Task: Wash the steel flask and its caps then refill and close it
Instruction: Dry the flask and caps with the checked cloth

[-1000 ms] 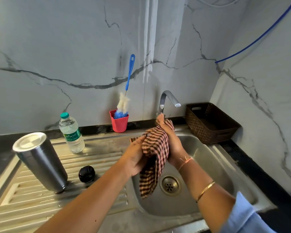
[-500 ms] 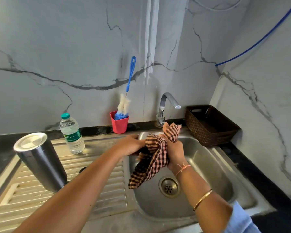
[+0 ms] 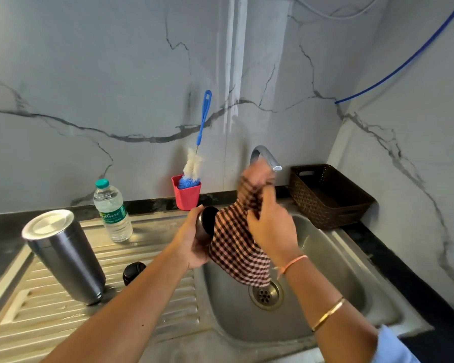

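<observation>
Over the sink (image 3: 351, 279), left hand (image 3: 192, 244) grips a steel cap (image 3: 207, 222); right hand (image 3: 273, 229) clutches the checked cloth (image 3: 236, 250), hanging just beside it.

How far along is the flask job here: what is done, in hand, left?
Done, apparently: washing; the steel flask stands on the drainboard, the black cap beside it. In hand: the left hand holds a steel cap, the right hand grips the checked cloth, probably drying it. Left: refilling and closing the flask.
</observation>
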A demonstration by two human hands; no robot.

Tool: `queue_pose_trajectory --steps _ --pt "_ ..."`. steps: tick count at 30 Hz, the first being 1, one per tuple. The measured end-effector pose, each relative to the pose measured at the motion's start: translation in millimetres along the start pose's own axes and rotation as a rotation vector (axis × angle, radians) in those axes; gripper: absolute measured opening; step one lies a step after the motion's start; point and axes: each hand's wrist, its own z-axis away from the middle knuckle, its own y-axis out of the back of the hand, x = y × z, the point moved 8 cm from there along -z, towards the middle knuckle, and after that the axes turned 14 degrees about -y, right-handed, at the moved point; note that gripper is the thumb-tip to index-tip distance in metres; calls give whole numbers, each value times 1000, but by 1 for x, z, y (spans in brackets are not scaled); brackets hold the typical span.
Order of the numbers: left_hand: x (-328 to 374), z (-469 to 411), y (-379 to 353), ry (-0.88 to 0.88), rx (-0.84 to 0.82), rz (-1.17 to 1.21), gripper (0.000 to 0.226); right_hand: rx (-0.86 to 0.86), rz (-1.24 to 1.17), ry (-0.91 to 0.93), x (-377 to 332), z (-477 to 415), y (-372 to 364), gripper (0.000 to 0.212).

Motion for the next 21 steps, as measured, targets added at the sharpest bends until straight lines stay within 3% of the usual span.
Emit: queue_pose_trajectory --steps 2,5,7,9,12,15,18,20,21 --pt "5 -3 3 -83 91 5 57 209 333 202 -16 11 -2 42" --pt "21 -8 17 -255 242 -3 56 336 405 292 -21 15 -5 37" --pt "28 -8 16 -302 230 -39 54 224 327 234 -21 9 -10 35" --pt "22 -5 4 -238 148 -62 51 67 160 162 -21 6 -19 34" --pt "8 -2 -19 -128 -22 -40 51 -22 -82 99 -27 12 -27 22" --pt "8 -6 -17 -138 -58 -20 45 -200 -221 37 -21 23 -46 20" --pt "11 -6 -14 -124 -93 -35 43 -473 -408 51 -22 42 -59 36" --pt "17 -5 -15 -129 -104 -82 43 -486 -251 166 -24 48 -64 57" --pt "22 -5 -16 -135 -97 -112 41 -371 -79 264 -25 48 -64 68"
